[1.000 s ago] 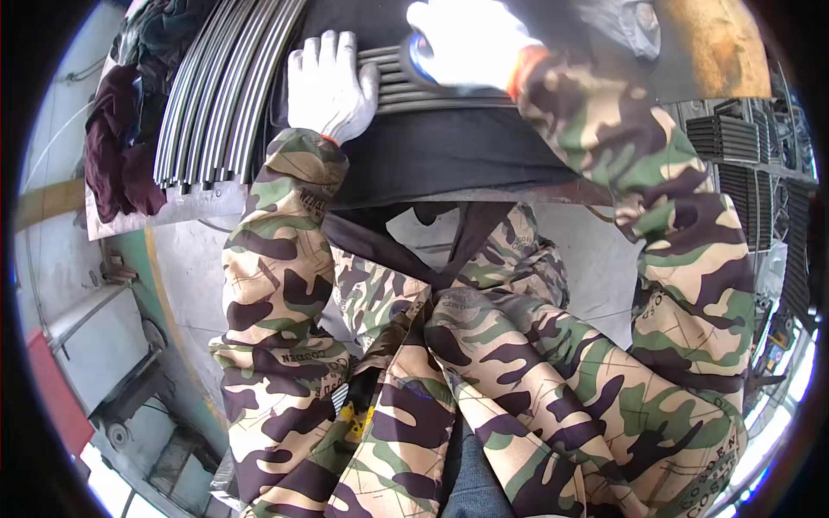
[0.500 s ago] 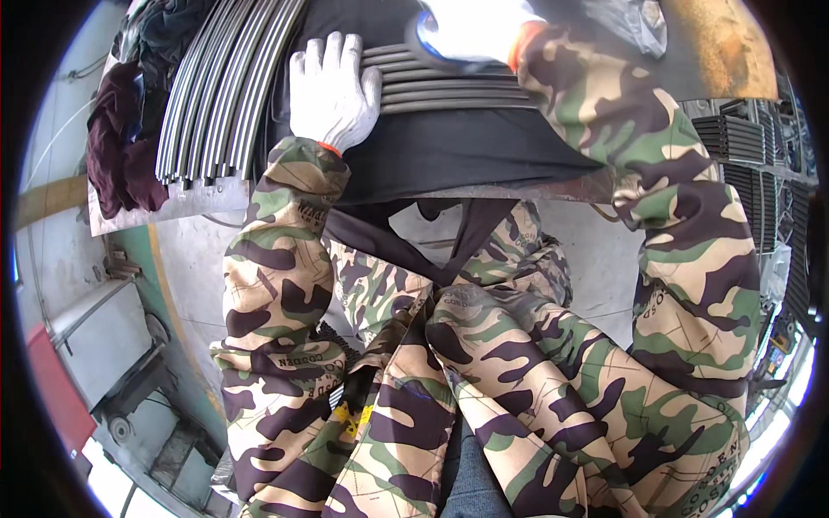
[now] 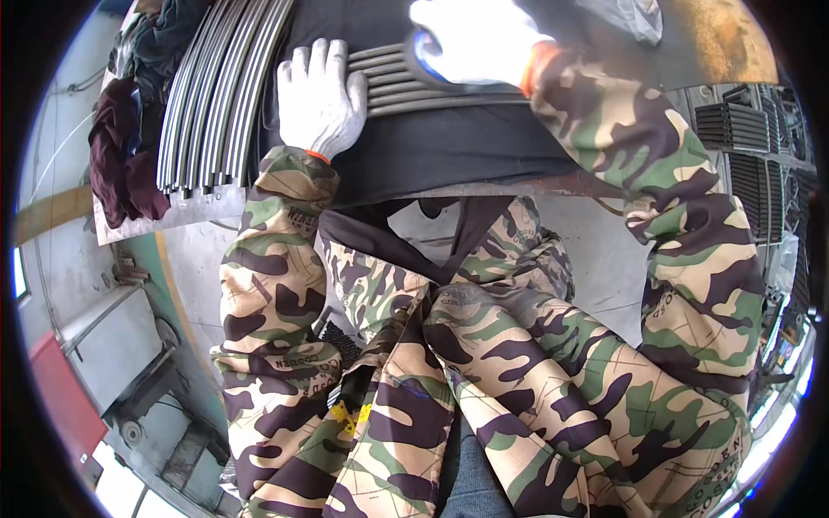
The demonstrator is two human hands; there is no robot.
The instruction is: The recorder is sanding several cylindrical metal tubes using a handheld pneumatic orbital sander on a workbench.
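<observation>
Left hand (image 3: 321,108), white-gloved, lies palm down with its fingers apart and closed on nothing, over the left end of a row of dark rods (image 3: 389,92); the right hand (image 3: 484,41) is above the same row farther right, against a dark, blue-edged object (image 3: 423,53) (glare hides the fingers, so whether they are clamped on it cannot be told). The rods lie side by side, crosswise, on a black cloth (image 3: 458,142). Probable fault: rods rolling or fanning out of line, caused by uneven pressure from the left hand or a sideways drag from the right. Second fault: cloth creeping or bunching beneath the row, since it appears loose, with folds on the near side. Clearance to the left is small: the long rods (image 3: 220,104) stand just beside the left hand, so an outward slip could knock them; their near ends lie close to the edge of the tabletop (image 3: 216,205). Toward the wearer, a strip of bare cloth separates the row from the front edge, giving moderate room. To the right, beyond the sleeve, the rust-stained surface (image 3: 725,43) offers open space, with a clear plastic bag (image 3: 637,17) near the cloth as a minor snag.
</observation>
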